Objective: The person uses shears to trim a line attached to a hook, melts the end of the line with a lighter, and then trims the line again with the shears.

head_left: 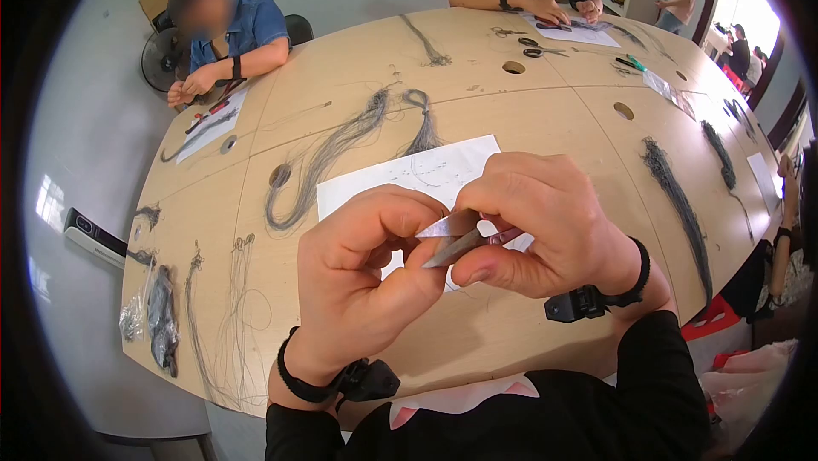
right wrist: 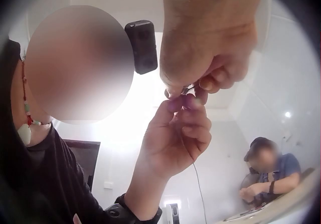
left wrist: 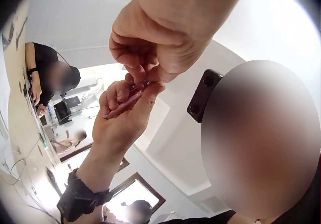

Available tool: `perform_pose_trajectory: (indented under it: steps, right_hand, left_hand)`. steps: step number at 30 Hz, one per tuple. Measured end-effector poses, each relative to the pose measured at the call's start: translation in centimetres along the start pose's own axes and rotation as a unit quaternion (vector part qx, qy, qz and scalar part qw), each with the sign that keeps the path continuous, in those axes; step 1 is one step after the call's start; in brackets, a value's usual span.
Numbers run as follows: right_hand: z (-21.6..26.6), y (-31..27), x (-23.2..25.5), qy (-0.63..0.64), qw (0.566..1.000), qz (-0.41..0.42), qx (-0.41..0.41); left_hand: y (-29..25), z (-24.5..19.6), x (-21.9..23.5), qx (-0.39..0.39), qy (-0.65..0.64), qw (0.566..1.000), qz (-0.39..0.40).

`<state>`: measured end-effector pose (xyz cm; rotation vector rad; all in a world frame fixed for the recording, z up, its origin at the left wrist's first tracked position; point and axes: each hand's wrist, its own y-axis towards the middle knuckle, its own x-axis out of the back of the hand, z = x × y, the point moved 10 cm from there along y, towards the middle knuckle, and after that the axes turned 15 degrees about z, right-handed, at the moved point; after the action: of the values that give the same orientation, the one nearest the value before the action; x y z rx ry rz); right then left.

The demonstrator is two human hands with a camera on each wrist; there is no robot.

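My right hand (head_left: 550,222) grips small pink-handled snips (head_left: 456,248), their two pointed metal blades spread apart and aimed left. Directly facing it, my left hand (head_left: 362,261) has its thumb and fingertips pinched together right at the blades. A thin grey strand (right wrist: 197,176) hangs down from the left fingers in the right wrist view; its pinched end is hidden. In the left wrist view the pink handle (left wrist: 123,105) lies across the right palm under curled fingers. Both hands are raised over a white paper sheet (head_left: 349,193) with small dark marks.
Bundles of grey strands lie beyond the paper (head_left: 349,133), on the right (head_left: 682,214) and at the left (head_left: 239,291). Plastic bags (head_left: 162,316) sit at the left edge. Black scissors (head_left: 541,52) lie farther back. Two people (head_left: 247,31) work across the table (head_left: 528,112).
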<state>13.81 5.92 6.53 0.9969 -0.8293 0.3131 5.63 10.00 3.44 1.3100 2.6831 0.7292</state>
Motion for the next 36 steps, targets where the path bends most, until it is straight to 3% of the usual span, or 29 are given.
perform_pose_trajectory:
  steps: [7, 12, 16, 18, 21, 23, 30, 36]
  right_hand:
    - [0.0, 0.0, 0.5, 0.023, 0.999, -0.031, -0.022]
    - [0.1, 0.1, 0.3, -0.032, 0.999, 0.002, -0.032]
    - [0.3, -0.1, 0.7, -0.054, 0.998, -0.021, -0.011]
    - [-1.2, -0.3, 1.1, 0.053, 0.996, -0.028, -0.071]
    - [-2.0, -0.6, 1.0, 0.127, 0.985, -0.026, -0.117]
    - [-1.7, -0.7, 1.1, 0.114, 0.986, -0.036, -0.118]
    - [-1.3, -0.5, 0.7, 0.108, 0.988, -0.021, -0.106]
    - [-2.1, -0.9, 0.4, 0.179, 0.973, -0.057, -0.132]
  left_hand:
    - [-0.1, 0.1, -0.2, 0.002, -0.008, 1.0, 0.001]
    - [0.0, 0.2, -0.4, 0.003, 0.01, 1.0, 0.016]
    - [-0.1, 0.2, -0.2, 0.009, -0.01, 1.0, -0.015]
    - [0.0, 0.2, -0.2, 0.012, -0.014, 0.999, -0.029]
    - [0.0, 0.0, 0.4, -0.001, 0.013, 0.998, -0.055]
    - [0.0, -0.5, 0.5, -0.027, 0.142, 0.988, -0.061]
    - [0.2, -1.0, -0.4, -0.027, 0.182, 0.982, -0.04]
    - [0.1, 0.6, -0.1, 0.014, -0.004, 1.0, -0.028]
